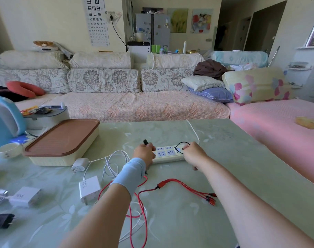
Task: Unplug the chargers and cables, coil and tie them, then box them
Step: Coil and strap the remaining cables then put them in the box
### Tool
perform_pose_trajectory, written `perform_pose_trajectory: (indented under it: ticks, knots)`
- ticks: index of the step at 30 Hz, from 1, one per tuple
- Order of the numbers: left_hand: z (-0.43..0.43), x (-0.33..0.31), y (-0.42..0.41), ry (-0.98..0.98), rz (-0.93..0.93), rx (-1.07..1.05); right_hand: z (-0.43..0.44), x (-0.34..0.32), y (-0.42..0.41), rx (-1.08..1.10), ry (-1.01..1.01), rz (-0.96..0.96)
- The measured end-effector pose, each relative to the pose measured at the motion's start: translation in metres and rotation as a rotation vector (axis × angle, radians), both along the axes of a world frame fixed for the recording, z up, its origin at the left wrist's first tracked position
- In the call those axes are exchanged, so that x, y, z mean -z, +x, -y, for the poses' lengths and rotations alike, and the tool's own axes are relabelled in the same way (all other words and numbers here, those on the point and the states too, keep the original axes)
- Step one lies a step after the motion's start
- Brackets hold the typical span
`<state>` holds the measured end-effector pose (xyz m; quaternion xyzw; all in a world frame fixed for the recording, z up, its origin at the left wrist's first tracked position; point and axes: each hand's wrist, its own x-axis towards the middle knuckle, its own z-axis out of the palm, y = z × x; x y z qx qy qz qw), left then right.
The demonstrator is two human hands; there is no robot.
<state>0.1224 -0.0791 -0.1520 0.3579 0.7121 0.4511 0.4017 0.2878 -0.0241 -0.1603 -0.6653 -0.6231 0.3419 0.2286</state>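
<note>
Hands sit side by side over the power strip (168,153) — your left hand (143,154), its wrist in a pale blue sleeve (133,172), has its fingers curled round one end of the black cable (145,141), whose plug pokes up past the knuckles. Your right hand (193,155) pinches the same cable where a thin loop arches over the strip's right end. Both forearms reach forward across the table (242,158). The fingertips of both hands are hidden behind the backs of the hands, and the cable's run between the 2 hands cannot be seen — your left hand also covers the strip's left end. Nearer you than the hands lie the red cable (159,185) with its several heads, a square white charger (89,188) and a rounder white charger (80,164). The box (63,142), brown lid on, stands well left of your left hand.
</note>
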Motion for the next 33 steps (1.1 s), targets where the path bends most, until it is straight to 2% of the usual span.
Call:
perform_pose_trajectory:
  ticks: [2,3,7,11,15,18,21,24,29,33]
  knots:
    - [-0.001,0.002,0.014,-0.187,-0.487,0.302,-0.003,0.006,0.006,0.000,0.000,0.135]
    - [-0.008,0.014,0.014,-0.187,-0.570,0.353,-0.004,0.008,0.010,0.002,-0.008,0.180]
    - [-0.012,0.024,0.014,-0.129,-0.503,0.268,-0.003,0.013,0.025,-0.024,-0.026,0.241]
    - [-0.018,0.022,0.013,-0.160,-0.441,0.324,-0.003,0.009,0.029,-0.042,0.168,0.290]
    - [-0.020,0.017,-0.004,-0.085,-0.662,0.316,0.008,0.004,0.018,-0.237,0.229,0.271]
    - [-0.009,0.014,-0.017,-0.084,-0.843,0.344,0.021,0.008,0.006,-0.432,0.060,0.487]
    - [0.006,0.019,-0.030,-0.185,-1.006,0.422,0.030,0.014,-0.004,-0.537,-0.104,0.734]
    - [0.016,0.024,-0.041,-0.224,-1.163,0.495,0.035,0.018,-0.011,-0.596,-0.087,0.825]
    - [0.023,0.032,-0.054,-0.207,-1.249,0.572,0.047,0.020,-0.016,-0.699,-0.047,0.714]
    - [0.020,0.029,-0.056,-0.210,-1.190,0.505,0.057,0.009,-0.016,-0.702,-0.049,0.408]
